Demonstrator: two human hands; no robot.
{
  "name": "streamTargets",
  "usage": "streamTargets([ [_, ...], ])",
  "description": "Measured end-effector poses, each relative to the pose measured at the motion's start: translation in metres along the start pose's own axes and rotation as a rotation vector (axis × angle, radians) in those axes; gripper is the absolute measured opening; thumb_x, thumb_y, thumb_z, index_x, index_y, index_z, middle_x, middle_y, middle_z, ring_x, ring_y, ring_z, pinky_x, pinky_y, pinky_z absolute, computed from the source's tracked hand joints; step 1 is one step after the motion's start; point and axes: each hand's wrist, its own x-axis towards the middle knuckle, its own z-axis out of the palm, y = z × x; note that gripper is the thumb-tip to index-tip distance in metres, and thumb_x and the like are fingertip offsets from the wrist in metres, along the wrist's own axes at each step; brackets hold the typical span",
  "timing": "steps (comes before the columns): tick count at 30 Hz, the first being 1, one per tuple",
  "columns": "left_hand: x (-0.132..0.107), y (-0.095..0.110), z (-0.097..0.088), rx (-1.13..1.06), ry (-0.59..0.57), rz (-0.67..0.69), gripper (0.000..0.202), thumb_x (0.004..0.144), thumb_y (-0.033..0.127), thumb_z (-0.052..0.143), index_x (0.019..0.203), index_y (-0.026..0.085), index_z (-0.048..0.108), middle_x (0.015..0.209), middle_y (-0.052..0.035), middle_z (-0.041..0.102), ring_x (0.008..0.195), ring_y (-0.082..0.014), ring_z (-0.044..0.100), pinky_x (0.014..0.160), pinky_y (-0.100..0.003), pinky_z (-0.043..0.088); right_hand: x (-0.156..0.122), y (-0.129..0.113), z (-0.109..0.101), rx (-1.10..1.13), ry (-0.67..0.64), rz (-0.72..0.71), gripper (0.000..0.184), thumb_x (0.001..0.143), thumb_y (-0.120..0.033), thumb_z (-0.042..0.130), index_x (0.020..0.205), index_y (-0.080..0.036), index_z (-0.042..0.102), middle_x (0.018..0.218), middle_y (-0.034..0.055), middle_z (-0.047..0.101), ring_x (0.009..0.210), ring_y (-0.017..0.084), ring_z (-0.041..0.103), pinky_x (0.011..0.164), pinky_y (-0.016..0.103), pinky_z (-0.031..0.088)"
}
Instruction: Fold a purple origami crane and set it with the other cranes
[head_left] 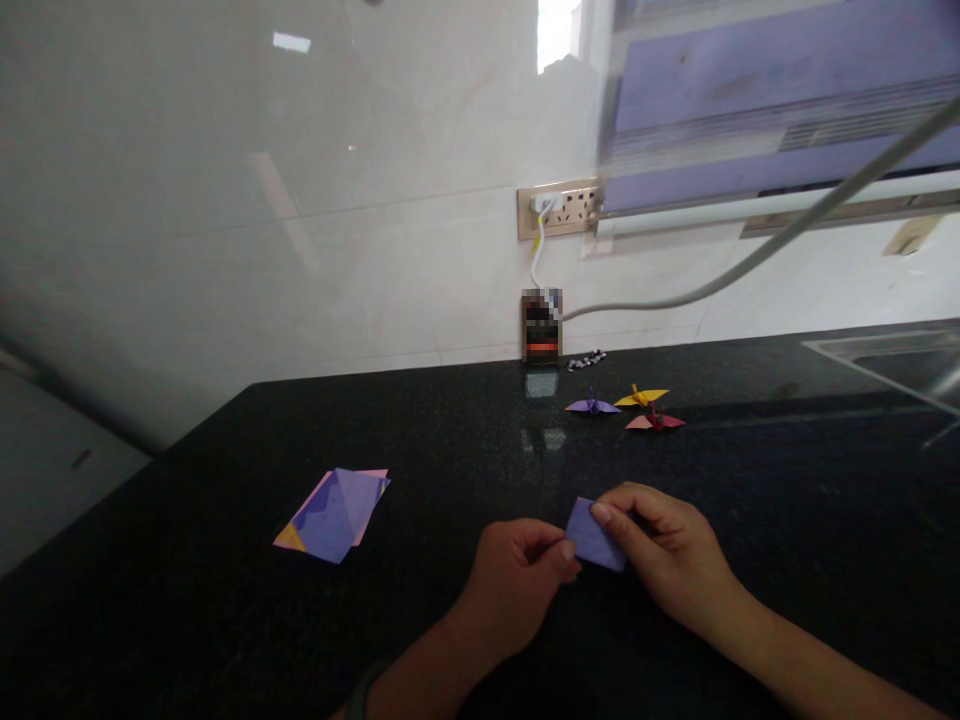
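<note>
A small folded piece of purple origami paper (pixel 595 538) is held up between my two hands, over the black countertop. My left hand (pixel 517 575) pinches its left edge between thumb and forefinger. At the upper right part of the paper, my right hand (pixel 671 550) grips it with the thumb on the near face. Beyond the hands stand finished paper cranes: a purple crane (pixel 592 405), a yellow crane (pixel 640 398) and a red-pink crane (pixel 655 422). To the left lies a loose stack of purple and pink paper sheets (pixel 337 515).
The black countertop (pixel 450 440) meets a white tiled wall (pixel 375 270). A pixelated box (pixel 541 330) leans there beside a beaded strand (pixel 586 360). Cords run from it, one up to a wall socket (pixel 559 208). A sink edge (pixel 885 345) shows at far right.
</note>
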Motion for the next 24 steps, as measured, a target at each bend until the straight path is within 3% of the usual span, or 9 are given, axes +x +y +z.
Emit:
streamTargets([
  [9,0.0016,-0.0061,-0.0037,0.208,0.010,0.047,0.022,0.075,0.027,0.048,0.062,0.014,0.058,0.058,-0.0009,0.058,0.057,-0.0122,0.052,0.055,-0.023,0.038,0.0006,-0.0046,-0.0008,-0.039,-0.019,-0.077,0.017,0.082,-0.025,0.047,0.070,-0.018,0.057,0.063,-0.0001,0.055,0.058,0.012,0.052,0.054,0.023,0.039],
  [14,0.0012,-0.0054,-0.0033,0.142,-0.026,0.075,0.017,0.073,0.028,0.050,0.070,0.014,0.060,0.061,0.0013,0.053,0.057,-0.0099,0.046,0.052,-0.020,0.034,0.0023,-0.0080,-0.0063,-0.078,-0.079,-0.188,0.016,0.082,-0.021,0.046,0.069,-0.018,0.056,0.064,0.0003,0.055,0.060,0.012,0.051,0.057,0.024,0.038],
  [19,-0.0001,-0.0014,-0.0044,0.176,-0.033,0.079,0.019,0.071,0.027,0.054,0.058,0.013,0.057,0.053,0.0034,0.044,0.051,-0.0080,0.038,0.047,-0.020,0.028,0.0017,-0.0097,-0.0095,-0.067,-0.165,-0.258,0.017,0.082,-0.019,0.045,0.070,-0.018,0.057,0.063,0.0010,0.055,0.061,0.012,0.052,0.057,0.024,0.039],
  [21,-0.0002,-0.0020,-0.0053,0.162,-0.033,0.078,0.020,0.071,0.027,0.054,0.057,0.013,0.056,0.052,0.0038,0.043,0.050,-0.0079,0.037,0.047,-0.020,0.027,0.0010,-0.0089,-0.0073,-0.006,-0.150,-0.194,0.014,0.080,-0.022,0.048,0.073,-0.018,0.059,0.066,0.0015,0.057,0.063,0.013,0.053,0.059,0.024,0.040],
  [24,0.0001,-0.0030,-0.0054,0.067,0.041,0.074,0.021,0.071,0.029,0.055,0.057,0.013,0.055,0.052,0.0040,0.041,0.050,-0.0077,0.036,0.047,-0.020,0.027,0.0007,-0.0084,-0.0001,0.233,-0.104,0.053,0.016,0.073,-0.029,0.058,0.086,-0.019,0.057,0.073,0.0017,0.060,0.066,0.014,0.056,0.058,0.024,0.043],
])
